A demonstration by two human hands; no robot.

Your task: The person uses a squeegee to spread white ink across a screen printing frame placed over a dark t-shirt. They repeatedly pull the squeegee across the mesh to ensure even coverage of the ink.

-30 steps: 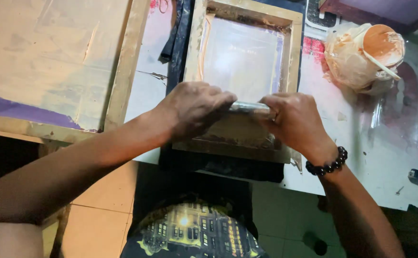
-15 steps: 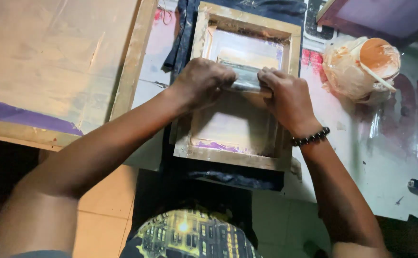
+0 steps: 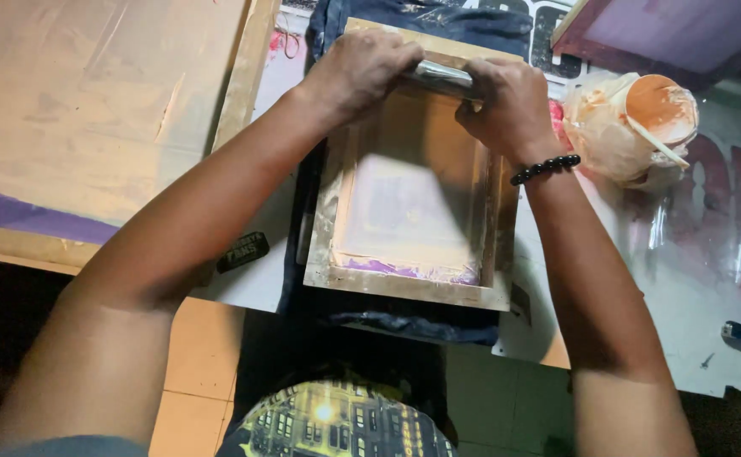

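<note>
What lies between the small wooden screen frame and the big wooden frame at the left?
In the head view, between the small frame and the big frame lie dark blue cloth and the person's left forearm.

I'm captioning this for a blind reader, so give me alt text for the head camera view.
Two bare hands, left hand and right hand, grip a squeegee at the far end of a small wooden-framed printing screen lying on dark fabric. Purple ink lines the near edge. A larger screen frame lies to the left, a plastic-wrapped orange tub to the right.
</note>
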